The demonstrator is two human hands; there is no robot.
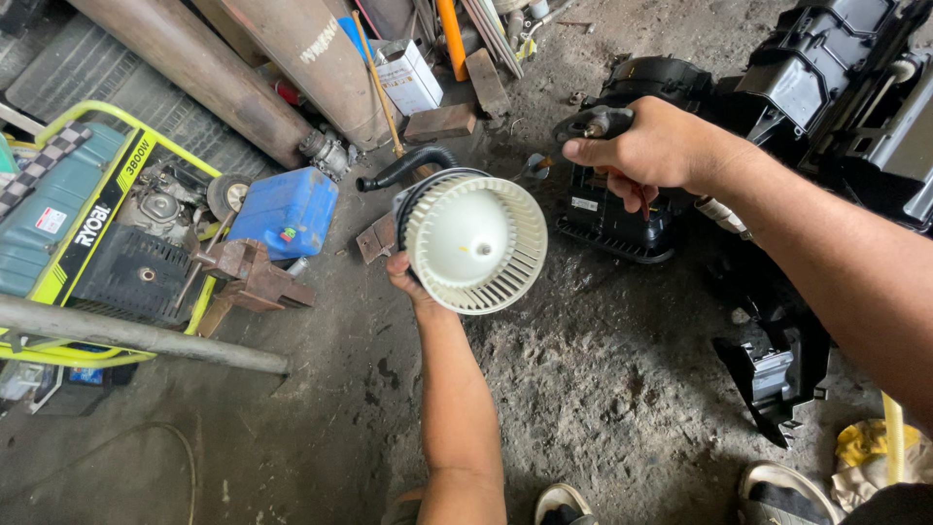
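My left hand [406, 277] holds up a round cream-white blower fan wheel [475, 243] with a black motor housing behind it; most of the hand is hidden behind the wheel. My right hand [641, 151] is closed around a small grey metal part [595, 123] and a red-handled tool whose tip pokes out below the fist. The right hand hovers above a black plastic housing [612, 219] that lies on the dirt floor, to the right of the fan wheel.
A green and yellow generator [87, 224] stands at left behind a grey pipe [136, 335]. A blue canister [287, 209], rusty metal pieces, gas cylinders [253, 68] and a white box lie at the back. Black plastic duct assemblies [836, 87] fill the right side.
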